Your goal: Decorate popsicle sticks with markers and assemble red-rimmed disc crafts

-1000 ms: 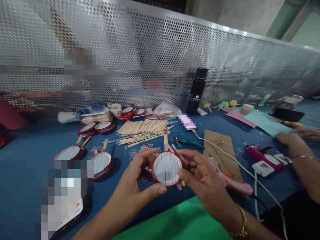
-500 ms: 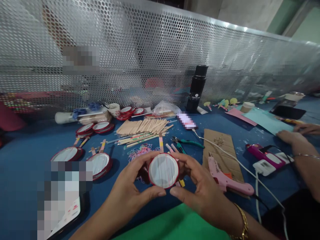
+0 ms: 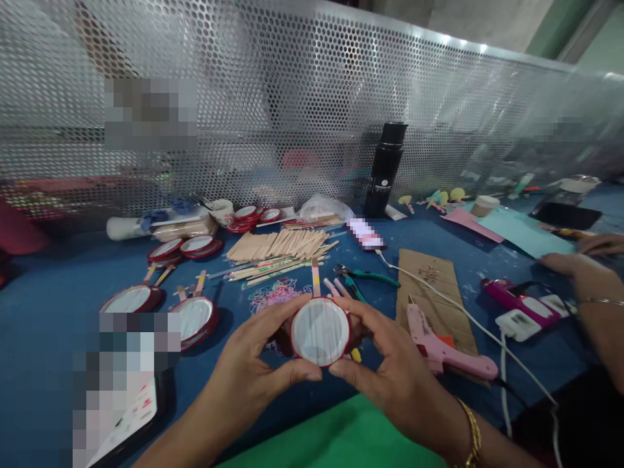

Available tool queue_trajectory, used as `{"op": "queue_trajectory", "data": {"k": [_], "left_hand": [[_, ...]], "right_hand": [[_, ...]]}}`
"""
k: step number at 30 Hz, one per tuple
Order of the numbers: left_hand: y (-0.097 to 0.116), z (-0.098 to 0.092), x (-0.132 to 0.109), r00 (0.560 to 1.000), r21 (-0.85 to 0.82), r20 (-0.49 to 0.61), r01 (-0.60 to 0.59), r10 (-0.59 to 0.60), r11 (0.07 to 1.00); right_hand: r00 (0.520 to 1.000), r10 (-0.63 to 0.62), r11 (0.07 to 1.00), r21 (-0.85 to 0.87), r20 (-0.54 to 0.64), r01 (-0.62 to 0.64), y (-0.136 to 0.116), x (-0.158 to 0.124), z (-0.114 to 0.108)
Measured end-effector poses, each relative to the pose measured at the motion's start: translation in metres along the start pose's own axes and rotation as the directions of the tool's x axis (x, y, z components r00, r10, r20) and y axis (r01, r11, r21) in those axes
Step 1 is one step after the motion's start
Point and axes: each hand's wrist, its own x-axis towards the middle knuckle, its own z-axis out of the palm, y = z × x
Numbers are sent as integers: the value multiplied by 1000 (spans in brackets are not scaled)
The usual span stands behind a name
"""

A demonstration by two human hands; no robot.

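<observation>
Between both hands is a round, red-rimmed lid (image 3: 320, 331) with a pale inner face and a small striped stick handle at its top. My left hand (image 3: 263, 348) is closed round its left edge, thumb below. From the other side my right hand (image 3: 385, 344) grips the right edge, a gold bracelet on its wrist. Just behind them lie a heap of coloured rubber bands (image 3: 277, 296) and green-handled pliers (image 3: 368, 278). Similar red-rimmed lids with stick handles (image 3: 195, 322) lie to the left.
Wooden sticks (image 3: 277, 246) are piled behind the hands. A pink glue gun (image 3: 443, 348) rests on cardboard (image 3: 431, 273) at right, near a white cable. A black bottle (image 3: 387, 169) stands by the perforated metal screen (image 3: 312, 97). Another person's hand (image 3: 560, 263) is far right.
The lid and both hands hold almost the same place and grip. The view has shifted very slightly; the other person's hand at right has moved a little.
</observation>
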Motion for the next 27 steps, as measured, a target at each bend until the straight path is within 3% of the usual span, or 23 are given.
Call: {"op": "queue_trajectory", "data": {"k": [4, 10, 16, 27], "left_hand": [[-1, 1, -2, 999, -40, 32, 16, -14, 999], [5, 11, -7, 979, -264, 138, 182, -150, 947], [8, 24, -6, 959, -352, 23, 272, -283, 895], [11, 33, -6, 944, -427, 28, 308, -328, 850]], "right_hand": [[1000, -13, 1000, -16, -16, 12, 1, 1, 2], [995, -94, 982, -166, -24, 89, 1, 3, 3], [979, -201, 948, -253, -14, 191, 0, 0, 8], [952, -306, 897, -327, 26, 298, 2, -5, 18]]}}
